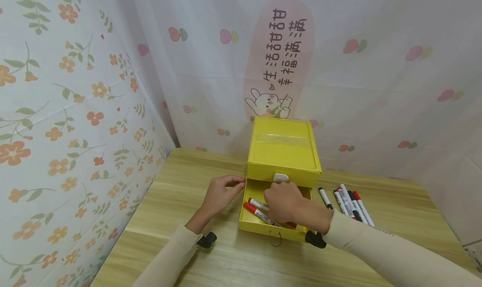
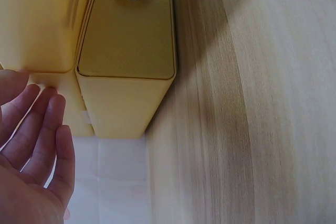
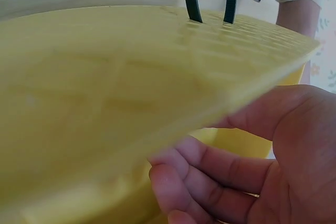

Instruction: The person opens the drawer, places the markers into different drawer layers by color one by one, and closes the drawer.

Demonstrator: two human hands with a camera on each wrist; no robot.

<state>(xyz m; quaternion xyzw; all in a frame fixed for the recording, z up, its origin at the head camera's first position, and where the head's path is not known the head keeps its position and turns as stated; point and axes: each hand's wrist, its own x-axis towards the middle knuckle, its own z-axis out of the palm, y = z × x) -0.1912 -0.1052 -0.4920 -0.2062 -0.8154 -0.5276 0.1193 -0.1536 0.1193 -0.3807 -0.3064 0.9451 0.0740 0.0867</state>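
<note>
A yellow desktop drawer box (image 1: 282, 151) stands against the curtain, its lower drawer (image 1: 263, 232) pulled out. My right hand (image 1: 284, 203) reaches down into that drawer, fingers bent. In the right wrist view the drawer's front wall (image 3: 105, 93) hides the thumb tip, and I cannot tell whether anything is pinched there. Beside the hand lie a red-capped marker (image 1: 260, 214) and a white marker with a dark red cap (image 1: 257, 203), running under the hand. At the box's left side is my left hand (image 1: 222, 193), fingers extended and fingertips right at the yellow wall (image 2: 58, 90).
Right of the box, a black-capped marker (image 1: 325, 198) and a cluster of several markers (image 1: 352, 205) lie on the wooden table (image 1: 169, 203). The upper drawer is closed, with a white tab (image 1: 280, 178). A dark loop (image 1: 275, 239) hangs from the lower drawer's front. Patterned curtains (image 1: 211, 90) enclose the table.
</note>
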